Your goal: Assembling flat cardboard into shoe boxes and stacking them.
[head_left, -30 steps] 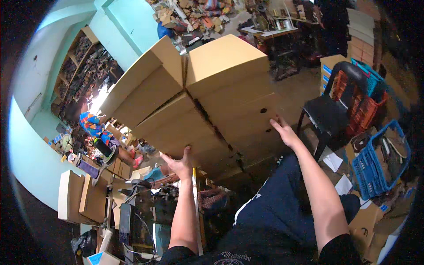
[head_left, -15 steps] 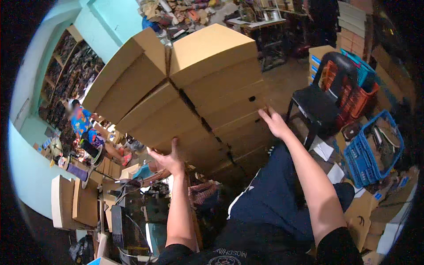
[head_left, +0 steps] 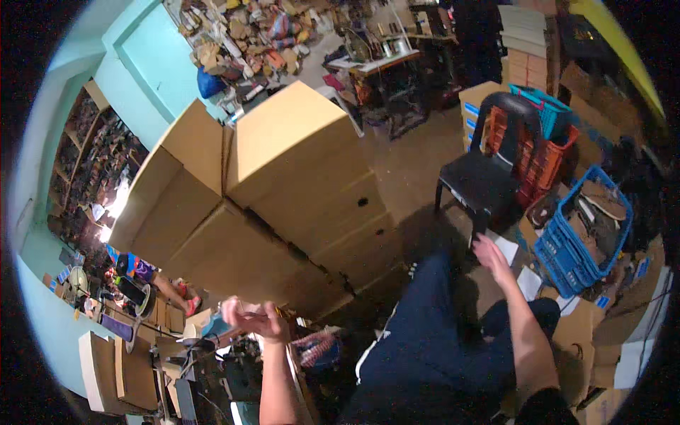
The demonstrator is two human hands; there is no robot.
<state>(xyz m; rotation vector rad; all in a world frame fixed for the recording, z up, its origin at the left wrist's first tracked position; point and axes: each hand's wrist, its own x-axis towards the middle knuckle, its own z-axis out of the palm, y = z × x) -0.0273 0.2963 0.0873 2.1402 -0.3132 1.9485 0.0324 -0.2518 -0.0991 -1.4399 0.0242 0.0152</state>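
Observation:
Two side-by-side stacks of brown cardboard boxes (head_left: 304, 191) rise in front of me, with a dark gap running between them. The upper left box (head_left: 166, 188) tilts away from its neighbour. Below the left stack's lower edge is my left hand (head_left: 258, 324), fingers loosely curled and apart, slightly blurred, with nothing seen in it. My right hand (head_left: 491, 256) hangs off to the right of the boxes, close to the front leg of a black plastic chair (head_left: 478, 180). Its fingers are loosely stretched and it holds nothing.
Right of the chair stand red crates (head_left: 549, 166) and a blue basket (head_left: 602, 262) with shoes inside. A cluttered workbench with a thread spool (head_left: 117, 326) is at the left. Behind the boxes lie a heap of scraps (head_left: 255, 42) and a worktable (head_left: 375, 62). A person (head_left: 166, 287) sits far left.
Both hands have come off the boxes: the left moved down, the right down and to the right. The view has shifted, so the boxes appear lower and further left.

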